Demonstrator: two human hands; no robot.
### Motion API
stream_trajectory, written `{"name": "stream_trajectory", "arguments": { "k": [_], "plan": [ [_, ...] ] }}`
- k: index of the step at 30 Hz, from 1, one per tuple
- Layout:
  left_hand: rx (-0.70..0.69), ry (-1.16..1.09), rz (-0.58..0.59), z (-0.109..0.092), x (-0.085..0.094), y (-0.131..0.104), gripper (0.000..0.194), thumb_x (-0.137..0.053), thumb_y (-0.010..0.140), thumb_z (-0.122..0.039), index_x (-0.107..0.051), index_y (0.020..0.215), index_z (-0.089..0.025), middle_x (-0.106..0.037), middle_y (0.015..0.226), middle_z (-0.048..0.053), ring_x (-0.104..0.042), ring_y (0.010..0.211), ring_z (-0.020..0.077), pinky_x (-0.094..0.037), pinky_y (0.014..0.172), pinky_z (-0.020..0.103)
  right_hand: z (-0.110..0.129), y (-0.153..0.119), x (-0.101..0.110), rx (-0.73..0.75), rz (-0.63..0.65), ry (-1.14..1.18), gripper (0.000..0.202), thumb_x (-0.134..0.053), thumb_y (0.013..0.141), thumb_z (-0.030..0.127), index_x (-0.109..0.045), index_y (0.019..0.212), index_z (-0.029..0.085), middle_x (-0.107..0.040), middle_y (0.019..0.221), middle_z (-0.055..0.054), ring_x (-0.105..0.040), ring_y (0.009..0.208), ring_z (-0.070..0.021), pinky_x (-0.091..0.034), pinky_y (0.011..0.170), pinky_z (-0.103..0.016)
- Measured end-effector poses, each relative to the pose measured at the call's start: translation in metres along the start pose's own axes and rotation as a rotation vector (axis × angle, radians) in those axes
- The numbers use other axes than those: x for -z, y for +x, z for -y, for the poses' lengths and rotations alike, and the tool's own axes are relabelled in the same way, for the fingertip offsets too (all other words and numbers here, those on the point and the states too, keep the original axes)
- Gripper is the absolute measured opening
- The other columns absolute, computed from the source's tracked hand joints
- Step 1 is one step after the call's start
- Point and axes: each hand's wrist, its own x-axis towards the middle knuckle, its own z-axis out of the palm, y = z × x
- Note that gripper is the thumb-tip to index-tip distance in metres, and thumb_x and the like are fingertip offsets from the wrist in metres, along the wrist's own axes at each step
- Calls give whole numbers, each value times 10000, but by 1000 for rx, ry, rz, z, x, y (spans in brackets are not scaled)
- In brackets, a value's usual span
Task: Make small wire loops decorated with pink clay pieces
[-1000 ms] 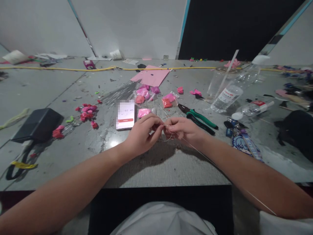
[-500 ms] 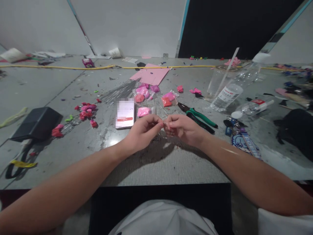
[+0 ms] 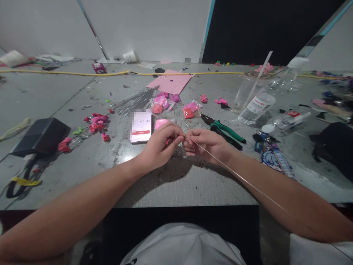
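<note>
Left grip [image 3: 165, 146], right grip [image 3: 207, 144] on wire [image 3: 230, 169], clear bags [image 3: 199, 106], pink lumps [image 3: 160, 100] inside

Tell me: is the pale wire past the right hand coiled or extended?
Extended: the pale wire runs in one long, gently bowed line past the right hand. The pinched part is hidden.

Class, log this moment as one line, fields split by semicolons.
left hand: pinching thin strand; right hand: pinching same strand; pliers: lying untouched; phone: screen lit
</note>
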Motion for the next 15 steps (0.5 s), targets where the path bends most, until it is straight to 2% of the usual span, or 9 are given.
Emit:
{"name": "stream_trajectory", "arguments": {
  "k": [7,11,15],
  "plan": [
    [33,-30,20,0,-1,-1,96,-592,1063,-189,-643,982,-203,-655,936,53,-600,831,164,-496,700,309,-3,3,4,13,-36,-29,252,-808,781,307,-600,683,202,-480,695,16,-393,650,-145,-333,609,-290],
    [36,-28,22,-2,0,0,107,-608,1053,-195,-654,957,-198,-653,925,48,-608,832,163,-503,715,306,-7,5,8,37,-15,-30,241,-800,776,304,-603,690,196,-476,682,25,-388,623,-131,-319,610,-292],
    [106,-86,44,-1,0,0,131,-615,1051,-225,-673,937,-195,-646,901,42,-599,817,162,-494,714,307,-9,7,11,49,-16,-44,208,-790,782,269,-616,698,192,-501,683,25,-394,623,-127,-324,619,-291]
  ]
}}
